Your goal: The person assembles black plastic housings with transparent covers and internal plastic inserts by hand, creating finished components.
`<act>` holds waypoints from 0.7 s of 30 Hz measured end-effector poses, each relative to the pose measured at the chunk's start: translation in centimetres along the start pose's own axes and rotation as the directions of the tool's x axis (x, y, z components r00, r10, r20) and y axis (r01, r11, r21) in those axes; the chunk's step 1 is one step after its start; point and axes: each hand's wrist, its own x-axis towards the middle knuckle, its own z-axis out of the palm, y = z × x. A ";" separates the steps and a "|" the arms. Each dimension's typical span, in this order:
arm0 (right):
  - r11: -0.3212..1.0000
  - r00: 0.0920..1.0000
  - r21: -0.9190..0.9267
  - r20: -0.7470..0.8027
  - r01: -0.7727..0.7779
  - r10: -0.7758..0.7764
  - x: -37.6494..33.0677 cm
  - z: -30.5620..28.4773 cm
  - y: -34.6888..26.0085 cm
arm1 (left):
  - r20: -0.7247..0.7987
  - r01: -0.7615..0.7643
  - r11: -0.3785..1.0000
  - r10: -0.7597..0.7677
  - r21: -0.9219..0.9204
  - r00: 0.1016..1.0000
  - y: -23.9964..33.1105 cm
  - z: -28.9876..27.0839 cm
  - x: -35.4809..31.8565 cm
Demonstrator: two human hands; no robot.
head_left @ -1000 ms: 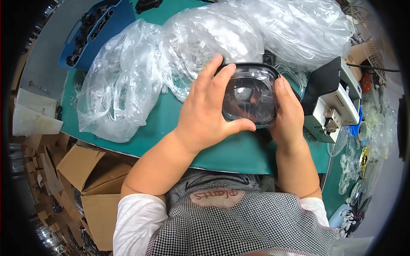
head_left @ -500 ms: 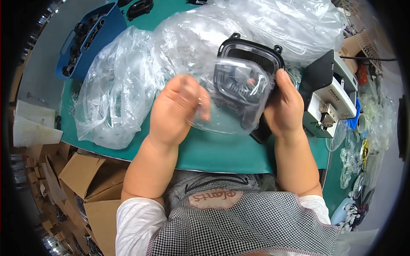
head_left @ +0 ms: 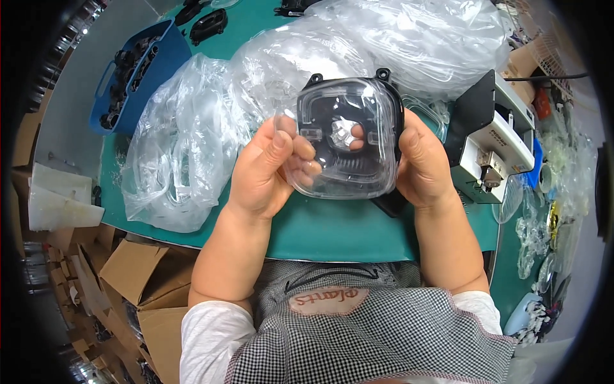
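A transparent plastic lens cover (head_left: 345, 182) lies over a black plastic frame (head_left: 383, 75) with two mounting tabs along its far edge. My left hand (head_left: 265, 169) pinches the cover's left edge, and its fingers show through the plastic. On the opposite side, my right hand (head_left: 422, 160) grips the frame, thumb on the near face. Fingertips of that hand are visible through an opening in the frame's middle. Whether the cover is fully seated is not plain. Partly hidden below the right hand, a black part (head_left: 391, 203) rests on the green tabletop (head_left: 332, 240).
Plastic bags (head_left: 185, 147) of transparent parts cover the table's left and far side. A blue basket (head_left: 150, 77) of black parts stands at far left. To the right is a black-and-white machine (head_left: 492, 144). An open cardboard box (head_left: 137, 272) sits below the table's left edge.
The transparent cover has swung from a tilt to lie over the black frame. My left hand has gone from moving loosely beside it to holding its left edge. The frame has turned more upright.
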 end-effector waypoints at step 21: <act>0.928 0.994 -0.372 -0.111 -0.022 -0.021 -1.0 1.6 -1.3 | 0.162 -0.343 0.567 0.346 0.749 0.924 -1.9 0.5 -0.2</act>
